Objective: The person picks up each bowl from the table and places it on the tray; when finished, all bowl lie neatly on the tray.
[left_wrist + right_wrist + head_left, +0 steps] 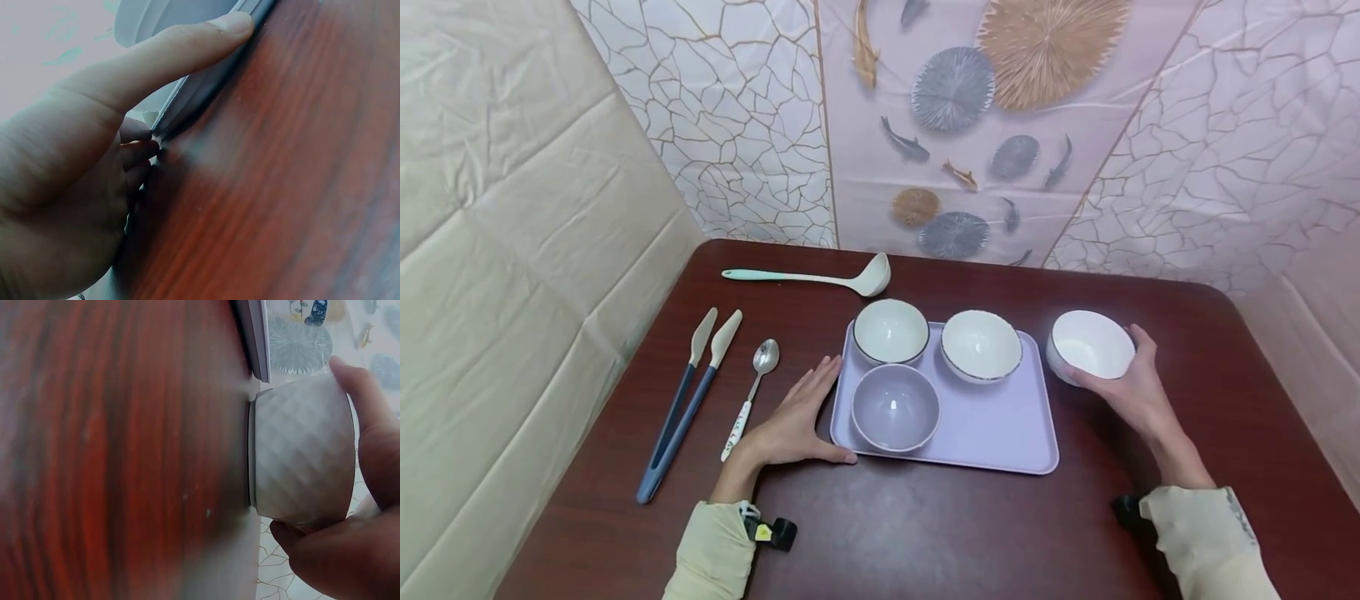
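My right hand (pixel 1138 387) grips a white bowl (pixel 1093 346) by its sides, thumb on the near side and fingers on the far right. In the right wrist view this bowl (pixel 303 453) has a quilted outer wall and stands upright, base close to the tabletop. My left hand (pixel 793 421) spreads around the left front corner of a lilac tray (pixel 992 425), its extended thumb (pixel 187 53) along the front edge and its fingers at the left side. On the tray are a grey-purple bowl (pixel 895 408) and two white bowls, one back left (pixel 891 332), one back middle (pixel 981 344).
Behind the tray lies a white ladle (pixel 872 277) with a mint handle. Left of my left hand are a metal spoon (pixel 765 358) with a patterned handle and blue-handled tongs (pixel 677 417). The dark red wooden table (pixel 925 533) backs onto a patterned cloth wall (pixel 745 125).
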{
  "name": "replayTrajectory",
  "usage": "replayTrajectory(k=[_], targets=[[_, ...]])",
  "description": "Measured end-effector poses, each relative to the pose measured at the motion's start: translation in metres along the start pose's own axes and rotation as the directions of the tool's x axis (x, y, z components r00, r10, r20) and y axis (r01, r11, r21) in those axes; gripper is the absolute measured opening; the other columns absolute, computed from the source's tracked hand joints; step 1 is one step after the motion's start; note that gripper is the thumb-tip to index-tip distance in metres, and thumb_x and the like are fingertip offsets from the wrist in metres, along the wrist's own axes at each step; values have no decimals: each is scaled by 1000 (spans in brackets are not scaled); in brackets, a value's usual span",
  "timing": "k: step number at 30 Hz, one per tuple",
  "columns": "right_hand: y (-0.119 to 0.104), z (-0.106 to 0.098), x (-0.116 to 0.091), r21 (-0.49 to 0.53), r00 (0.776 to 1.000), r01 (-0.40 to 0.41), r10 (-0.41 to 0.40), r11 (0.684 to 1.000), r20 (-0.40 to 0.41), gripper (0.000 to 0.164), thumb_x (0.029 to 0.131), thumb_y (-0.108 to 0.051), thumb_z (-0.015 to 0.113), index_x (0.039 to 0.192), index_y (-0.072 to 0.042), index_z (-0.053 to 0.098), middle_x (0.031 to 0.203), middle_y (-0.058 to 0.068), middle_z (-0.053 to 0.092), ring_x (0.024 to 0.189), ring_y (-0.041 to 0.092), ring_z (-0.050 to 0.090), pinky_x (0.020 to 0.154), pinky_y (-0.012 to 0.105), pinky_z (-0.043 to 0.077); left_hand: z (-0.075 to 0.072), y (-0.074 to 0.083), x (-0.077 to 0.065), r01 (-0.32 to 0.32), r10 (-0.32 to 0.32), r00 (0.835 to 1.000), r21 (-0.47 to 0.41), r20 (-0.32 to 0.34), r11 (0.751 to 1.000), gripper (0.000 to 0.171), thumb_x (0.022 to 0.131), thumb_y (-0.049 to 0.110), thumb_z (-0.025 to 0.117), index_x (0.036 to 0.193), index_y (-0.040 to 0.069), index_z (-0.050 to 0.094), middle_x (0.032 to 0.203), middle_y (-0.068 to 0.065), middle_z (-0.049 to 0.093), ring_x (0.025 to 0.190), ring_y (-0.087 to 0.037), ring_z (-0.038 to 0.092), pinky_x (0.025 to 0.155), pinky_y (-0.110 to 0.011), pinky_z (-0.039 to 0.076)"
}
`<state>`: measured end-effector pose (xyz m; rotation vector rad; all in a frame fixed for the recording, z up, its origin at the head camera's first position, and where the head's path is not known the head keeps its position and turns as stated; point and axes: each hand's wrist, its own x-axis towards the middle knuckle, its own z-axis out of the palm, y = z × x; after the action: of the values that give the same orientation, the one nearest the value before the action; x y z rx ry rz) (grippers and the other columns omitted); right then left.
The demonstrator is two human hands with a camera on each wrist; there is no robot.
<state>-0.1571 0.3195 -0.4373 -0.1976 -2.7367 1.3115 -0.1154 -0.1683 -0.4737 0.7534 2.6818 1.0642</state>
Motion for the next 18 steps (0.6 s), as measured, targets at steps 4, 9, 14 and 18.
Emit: replayTrajectory(k=[4, 9, 14, 18], targets=[[1, 3, 2, 0, 1000, 2, -2, 1000, 0, 122, 75, -36, 86, 155, -7, -1, 151, 31, 20, 128, 45, 30, 102, 62, 29, 0, 0, 0, -1, 1, 1000, -5, 4, 1000, 133, 64, 57, 86, 158, 7, 7, 163, -9, 8, 149, -22, 1, 118, -41, 4], [0, 3, 3, -19, 1000, -8, 7, 1000, -28, 120, 73, -37, 87, 154, -4, 6, 149, 30, 26, 127, 43, 34, 101, 60, 32, 1, 0, 1, -2, 2, 1000, -9, 2, 1000, 133, 64, 56, 87, 158, 7, 7, 163, -9, 8, 149, -23, 1, 118, -42, 5], [-6, -13, -5, -25, 999, -14, 13, 1000, -41, 114, 75, -36, 86, 154, -3, 11, 150, 28, 27, 127, 41, 35, 105, 52, 32, 2, 0, 1, 8, -7, 1000, -18, 5, 1000, 133, 64, 55, 88, 158, 9, 6, 163, -8, 8, 149, -22, 1, 118, -42, 5], [-19, -39, -24, -12, 994, 91, -90, 996, 66, 105, 76, -21, 86, 154, -6, 18, 146, 21, 33, 123, 29, 37, 96, 21, 33, -2, 1, 0, 4, -4, 1000, -18, -1, 1000, 133, 63, 56, 88, 158, 7, 7, 163, -10, 9, 149, -24, 2, 118, -44, 6]])
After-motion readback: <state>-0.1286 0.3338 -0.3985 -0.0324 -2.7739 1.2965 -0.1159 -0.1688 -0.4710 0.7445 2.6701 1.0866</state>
